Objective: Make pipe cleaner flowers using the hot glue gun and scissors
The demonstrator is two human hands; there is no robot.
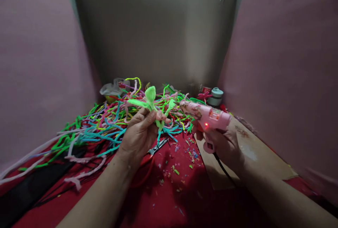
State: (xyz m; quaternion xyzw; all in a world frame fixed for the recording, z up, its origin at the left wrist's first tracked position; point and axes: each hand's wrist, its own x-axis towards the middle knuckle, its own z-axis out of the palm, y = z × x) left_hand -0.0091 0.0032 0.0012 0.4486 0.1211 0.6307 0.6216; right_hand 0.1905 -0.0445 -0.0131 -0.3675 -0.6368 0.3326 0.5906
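"Pink plastic with a small red light: is that the glue gun?"

"Yes. The right hand is closed around its grip, and a black cord hangs from the bottom."

"Where's the left hand?"

"Just left of the glue gun, thumb and fingers pinched together on a bright green fuzzy piece. One rounded end stands up above the fingers."

"Does the nozzle meet it?"

"It points at the nearest tip of the green piece, very close. I can't tell whether they touch."

"And around them?"

"Left of the glue gun and beyond it, a tangled heap of fuzzy stems, pink, green, turquoise and yellow. Nearer than the glue gun and to its left, scissors on a red cloth, their red handles partly behind the left arm. Coloured scraps lie below the glue gun, beside a brown board. Just behind the gun sits a pale teal jar."
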